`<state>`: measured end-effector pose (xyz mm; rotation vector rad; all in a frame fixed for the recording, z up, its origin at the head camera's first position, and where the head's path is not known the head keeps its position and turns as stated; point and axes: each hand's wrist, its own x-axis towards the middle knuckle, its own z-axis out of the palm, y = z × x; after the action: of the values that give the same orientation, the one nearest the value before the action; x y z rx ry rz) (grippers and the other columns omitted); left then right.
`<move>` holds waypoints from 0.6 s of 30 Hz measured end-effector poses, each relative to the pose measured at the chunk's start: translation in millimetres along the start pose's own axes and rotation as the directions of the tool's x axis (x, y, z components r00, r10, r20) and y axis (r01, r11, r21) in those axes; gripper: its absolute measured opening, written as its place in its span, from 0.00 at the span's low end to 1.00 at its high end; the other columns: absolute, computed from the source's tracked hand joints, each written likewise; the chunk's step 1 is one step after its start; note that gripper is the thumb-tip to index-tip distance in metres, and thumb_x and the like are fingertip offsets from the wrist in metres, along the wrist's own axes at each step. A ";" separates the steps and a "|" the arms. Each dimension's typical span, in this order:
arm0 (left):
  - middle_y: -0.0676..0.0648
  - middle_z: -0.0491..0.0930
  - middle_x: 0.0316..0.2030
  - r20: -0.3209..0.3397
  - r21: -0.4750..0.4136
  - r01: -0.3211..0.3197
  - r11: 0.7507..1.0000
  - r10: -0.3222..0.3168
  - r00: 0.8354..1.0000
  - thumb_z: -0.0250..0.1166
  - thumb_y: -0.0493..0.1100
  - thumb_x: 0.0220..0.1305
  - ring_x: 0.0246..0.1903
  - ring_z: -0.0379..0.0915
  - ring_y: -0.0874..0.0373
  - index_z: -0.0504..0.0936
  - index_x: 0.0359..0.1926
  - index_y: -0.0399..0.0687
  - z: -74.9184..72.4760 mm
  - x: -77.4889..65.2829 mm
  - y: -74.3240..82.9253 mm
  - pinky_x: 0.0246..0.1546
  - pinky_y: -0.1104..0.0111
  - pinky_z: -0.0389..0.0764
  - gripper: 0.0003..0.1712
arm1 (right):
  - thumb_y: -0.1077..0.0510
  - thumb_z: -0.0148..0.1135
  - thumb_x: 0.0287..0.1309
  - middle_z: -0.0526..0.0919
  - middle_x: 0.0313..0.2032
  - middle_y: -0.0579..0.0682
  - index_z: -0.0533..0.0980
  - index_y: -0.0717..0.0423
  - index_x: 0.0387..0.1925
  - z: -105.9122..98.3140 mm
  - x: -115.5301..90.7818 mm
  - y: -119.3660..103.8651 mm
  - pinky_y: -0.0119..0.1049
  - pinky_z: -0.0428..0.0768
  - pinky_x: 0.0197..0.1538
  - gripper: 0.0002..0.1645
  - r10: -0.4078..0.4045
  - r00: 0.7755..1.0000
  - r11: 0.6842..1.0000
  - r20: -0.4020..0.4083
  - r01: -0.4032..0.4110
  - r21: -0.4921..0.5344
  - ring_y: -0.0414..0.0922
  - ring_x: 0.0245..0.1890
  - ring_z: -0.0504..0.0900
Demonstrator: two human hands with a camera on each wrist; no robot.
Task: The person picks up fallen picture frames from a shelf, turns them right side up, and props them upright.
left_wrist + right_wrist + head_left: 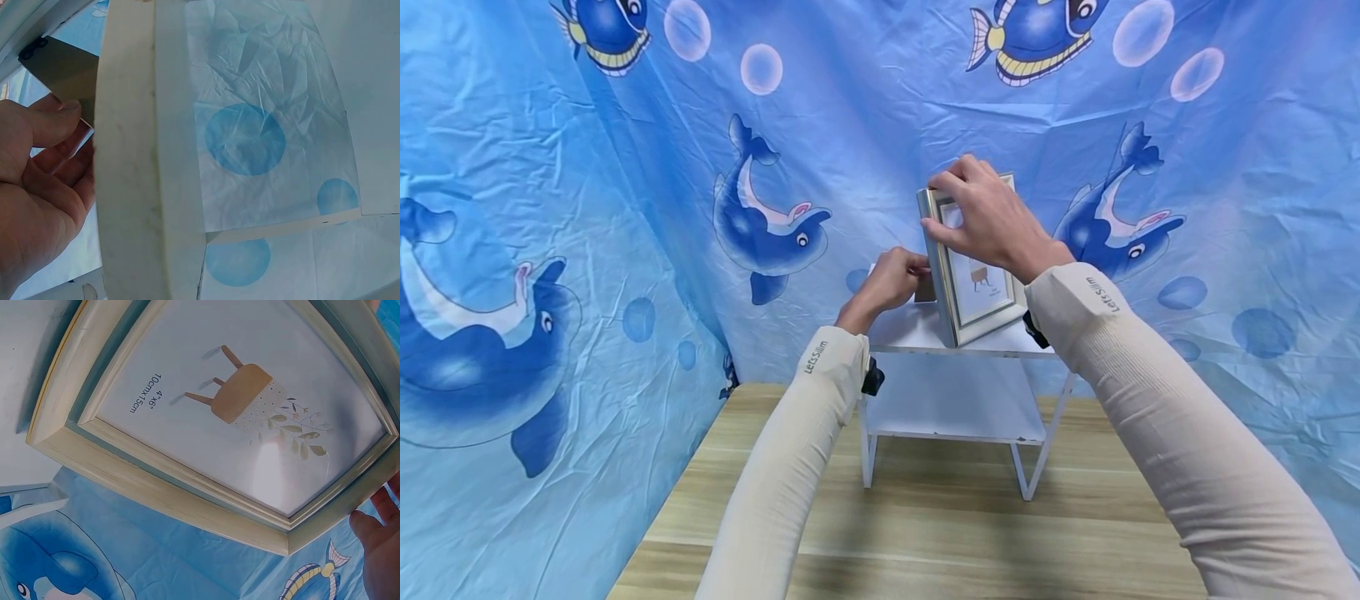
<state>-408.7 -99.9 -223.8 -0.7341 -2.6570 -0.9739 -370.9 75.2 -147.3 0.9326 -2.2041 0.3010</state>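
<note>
A picture frame [972, 292] with a cream and silvery border stands tilted on the white top of a small table [898, 330]. Its print, seen close in the right wrist view, shows a brown chair with leaves. My right hand [992, 221] grips the frame's upper left part, thumb on the near side and fingers over the top edge. Behind the frame, my left hand [891, 282] pinches a brown support flap [70, 78], thumb on one face and fingers on the other. The frame's edge hides part of the left fingertips.
The table has a lower white shelf [955, 408] and thin white legs [1041, 454] on a wood-patterned floor [925, 542]. A blue curtain [865, 125] printed with dolphins, fish and bubbles hangs close behind the table and along the left.
</note>
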 end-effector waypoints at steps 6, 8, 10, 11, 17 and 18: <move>0.43 0.86 0.45 0.007 -0.008 0.008 1.000 -0.008 1.000 0.55 0.25 0.64 0.37 0.77 0.55 0.85 0.54 0.44 0.5 0.4 -0.9 0.37 0.69 0.73 0.22 | 0.47 0.62 0.64 0.74 0.53 0.60 0.76 0.58 0.59 0.8 0.5 0.5 0.48 0.72 0.49 0.27 -0.001 1.000 1.000 0.003 0.001 0.002 0.54 0.48 0.71; 0.43 0.86 0.45 0.009 -0.007 0.007 1.000 -0.007 1.000 0.55 0.25 0.64 0.37 0.77 0.55 0.85 0.54 0.43 0.7 0.6 -1.5 0.37 0.69 0.73 0.22 | 0.47 0.62 0.64 0.74 0.53 0.60 0.76 0.58 0.59 1.2 0.7 0.7 0.49 0.73 0.50 0.27 0.000 1.000 1.000 0.006 0.000 0.002 0.54 0.48 0.71; 0.43 0.86 0.45 0.010 -0.007 0.009 1.000 -0.009 1.000 0.55 0.25 0.63 0.37 0.77 0.55 0.85 0.54 0.43 1.0 0.7 -1.9 0.38 0.69 0.74 0.23 | 0.47 0.62 0.65 0.74 0.54 0.60 0.75 0.58 0.59 1.5 0.8 0.9 0.49 0.73 0.50 0.27 0.003 1.000 1.000 0.011 -0.003 0.001 0.54 0.48 0.71; 0.43 0.86 0.45 0.010 -0.006 0.012 1.000 -0.012 1.000 0.55 0.25 0.63 0.37 0.78 0.55 0.85 0.54 0.43 1.1 0.8 -2.0 0.38 0.69 0.74 0.23 | 0.47 0.61 0.65 0.74 0.54 0.60 0.75 0.58 0.60 1.7 1.0 1.0 0.49 0.73 0.50 0.27 0.005 1.000 1.000 0.013 -0.005 0.001 0.54 0.49 0.71; 0.43 0.87 0.45 -0.001 -0.006 0.012 1.000 -0.012 1.000 0.54 0.23 0.61 0.37 0.79 0.55 0.86 0.53 0.44 1.2 1.1 -1.7 0.38 0.69 0.75 0.25 | 0.47 0.61 0.65 0.74 0.54 0.60 0.75 0.58 0.60 2.3 2.7 1.1 0.49 0.72 0.51 0.27 0.003 1.000 1.000 0.015 -0.003 0.003 0.54 0.49 0.71; 0.43 0.87 0.45 -0.002 -0.008 0.009 1.000 -0.009 1.000 0.54 0.23 0.61 0.37 0.79 0.55 0.86 0.53 0.44 1.3 1.0 -1.6 0.38 0.69 0.75 0.25 | 0.48 0.61 0.65 0.74 0.54 0.60 0.75 0.58 0.60 2.3 2.8 1.2 0.49 0.72 0.51 0.27 0.003 1.000 1.000 0.014 -0.003 0.004 0.54 0.49 0.71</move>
<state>-410.4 -99.7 -225.3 -0.7229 -2.6588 -0.9877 -374.3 73.5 -146.9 0.9364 -2.2185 0.3015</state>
